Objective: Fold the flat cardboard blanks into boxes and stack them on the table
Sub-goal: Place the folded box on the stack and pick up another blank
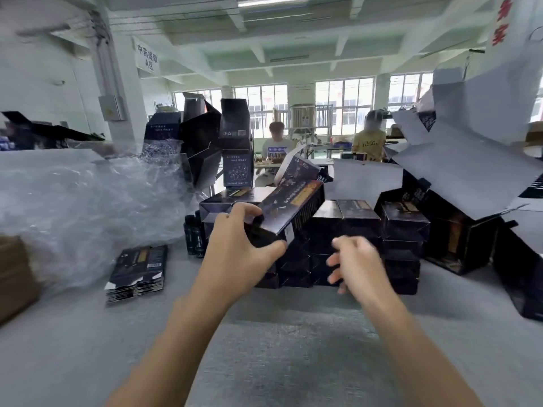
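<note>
My left hand (239,245) grips the near end of a dark folded box (289,201), which tilts up and away over the pile of finished boxes (358,230). The box's far flap stands open. My right hand (357,264) hovers just right of it, fingers apart and blurred, holding nothing, in front of the pile. A stack of flat dark blanks (136,270) lies on the grey table (279,348) to the left of my left arm.
Crumpled clear plastic wrap (82,207) fills the left side. Small dark bottles (195,237) stand beside the pile. Larger open cartons (458,236) with white flaps crowd the right. A brown carton (14,277) sits at the left edge. Two people sit at tables behind.
</note>
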